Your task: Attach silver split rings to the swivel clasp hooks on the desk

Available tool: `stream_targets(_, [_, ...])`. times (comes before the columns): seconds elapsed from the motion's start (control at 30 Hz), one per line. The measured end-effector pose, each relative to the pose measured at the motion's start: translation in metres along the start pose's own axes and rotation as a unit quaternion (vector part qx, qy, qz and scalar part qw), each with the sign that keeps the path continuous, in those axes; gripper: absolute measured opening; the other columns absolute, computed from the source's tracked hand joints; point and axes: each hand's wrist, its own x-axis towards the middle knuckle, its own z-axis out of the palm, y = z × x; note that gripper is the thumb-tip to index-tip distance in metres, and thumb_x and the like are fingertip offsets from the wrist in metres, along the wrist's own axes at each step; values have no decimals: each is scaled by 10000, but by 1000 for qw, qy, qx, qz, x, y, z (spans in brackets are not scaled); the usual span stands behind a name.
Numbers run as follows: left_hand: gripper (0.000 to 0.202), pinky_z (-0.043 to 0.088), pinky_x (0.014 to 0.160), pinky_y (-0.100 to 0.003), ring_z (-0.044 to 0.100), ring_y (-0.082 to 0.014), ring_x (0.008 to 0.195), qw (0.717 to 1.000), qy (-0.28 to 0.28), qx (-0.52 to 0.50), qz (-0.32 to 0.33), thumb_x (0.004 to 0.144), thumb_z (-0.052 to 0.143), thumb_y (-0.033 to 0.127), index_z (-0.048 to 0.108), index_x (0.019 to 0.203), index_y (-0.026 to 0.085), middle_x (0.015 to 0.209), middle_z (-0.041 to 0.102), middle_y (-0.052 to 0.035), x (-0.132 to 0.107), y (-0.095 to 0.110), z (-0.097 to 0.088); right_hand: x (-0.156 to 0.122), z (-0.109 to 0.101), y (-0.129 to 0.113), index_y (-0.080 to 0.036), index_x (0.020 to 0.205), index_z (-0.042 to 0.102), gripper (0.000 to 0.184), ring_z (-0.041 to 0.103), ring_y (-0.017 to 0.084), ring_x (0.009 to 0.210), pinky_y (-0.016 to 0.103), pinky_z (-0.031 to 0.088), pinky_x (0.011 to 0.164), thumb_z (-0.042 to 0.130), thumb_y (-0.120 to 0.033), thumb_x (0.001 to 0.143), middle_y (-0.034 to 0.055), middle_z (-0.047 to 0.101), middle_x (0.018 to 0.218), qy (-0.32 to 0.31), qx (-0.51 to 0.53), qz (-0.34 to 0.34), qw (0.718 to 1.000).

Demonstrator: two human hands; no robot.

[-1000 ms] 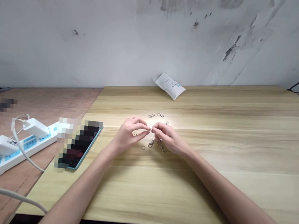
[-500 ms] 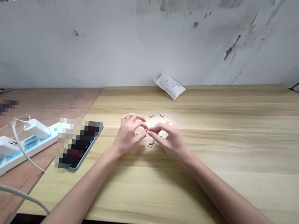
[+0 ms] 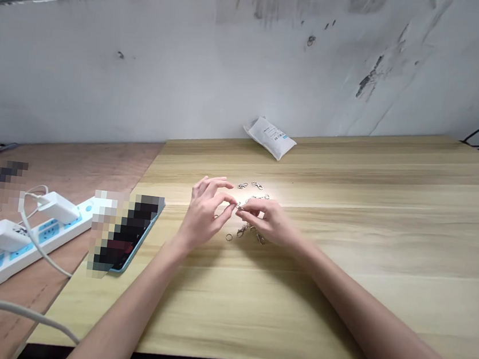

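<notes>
Between my two hands, just above the table, is a small metal ring [image 3: 239, 206]. My left hand [image 3: 207, 211] pinches its left side with thumb and index finger, the other fingers raised and curved. From the other side, my right hand [image 3: 268, 219] grips it between thumb and fingertips. Whether a clasp hangs on this ring is too small to tell. Under and beside the right hand lie several silver lobster clasps [image 3: 241, 230], partly hidden by it. A loose ring [image 3: 229, 237] rests below the fingertips. Two more clasps, one being this clasp [image 3: 257, 185], lie beyond the hands.
A white plastic packet [image 3: 271, 138] lies at the back by the wall. Left of my left arm sits a phone [image 3: 134, 234], partly blurred out. Further left, a white power strip [image 3: 42, 238] carries plugged-in chargers and cables on a brown board [image 3: 107, 164].
My fingertips have parted slightly, and the small metal ring now shows between them. The clasps and loose ring on the table have stayed in place.
</notes>
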Motion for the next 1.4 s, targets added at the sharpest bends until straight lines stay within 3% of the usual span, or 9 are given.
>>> stream_targets(0.13, [102,220,1151,-510,442,-251,1307,998,-54,4,-18,904,540,218,633,862,225,1206,608,-61,-1,1,3,1,-19,14,-207,841,735,303,559,154,654,267,335,591,493,-341,965,39,674,710,-16,-171,-53,984])
stream_targets(0.27, [117,214,1147,-537,425,-251,1321,993,-101,-20,-54,914,514,221,620,865,224,1215,604,-58,-3,2,9,-1,-26,2,-209,938,728,291,561,173,681,298,318,631,441,-213,982,51,695,733,-37,-348,-101,931])
stream_targets(0.4, [101,216,1138,-556,412,-266,1328,991,-114,-21,-74,901,524,214,613,853,213,1236,593,-71,-5,-4,9,-4,-14,-18,-216,1127,656,316,546,160,709,302,325,675,414,-94,966,42,720,859,-36,-372,-176,911])
stream_targets(0.53, [86,210,1138,-562,409,-270,1330,990,-118,-22,-73,876,543,179,621,863,214,1238,590,-71,-5,-9,7,-4,1,-18,-226,1029,678,279,511,122,624,282,309,619,406,-173,992,18,695,806,1,-312,-172,934])
stream_targets(0.7, [106,252,1121,-534,429,-262,1312,996,-53,-23,-66,912,540,231,641,878,224,1208,603,-66,-3,-6,6,-4,1,-8,-185,948,684,254,489,97,566,249,355,575,488,-346,966,24,661,791,67,-89,17,994])
stream_targets(0.97, [80,251,1124,-498,433,-255,1314,999,27,-23,-27,917,536,194,614,911,210,1238,594,-73,-2,7,5,-3,4,-19,-163,778,627,362,408,83,523,234,333,516,487,-454,941,-14,558,675,-46,182,106,976])
stream_targets(1.1, [83,303,1087,-476,432,-249,1308,997,51,-41,-49,926,527,202,609,923,213,1251,583,-70,0,6,0,-4,1,-15,-169,708,614,289,442,92,563,239,332,568,532,-341,925,-8,578,664,-85,42,51,994])
stream_targets(1.27, [83,311,1075,-494,453,-266,1282,998,-49,10,-44,895,560,210,639,868,210,1214,603,-78,-7,-4,-3,-7,-7,1,-178,669,574,273,477,109,595,245,280,556,517,-283,914,5,607,680,-23,-157,42,986])
stream_targets(1.4, [90,286,1096,-511,469,-264,1254,992,-97,69,-28,867,576,173,650,829,205,1196,619,-76,-14,-14,-2,-7,-14,11,-185,682,595,229,493,111,589,247,256,540,531,-262,888,6,615,679,-47,-220,18,974])
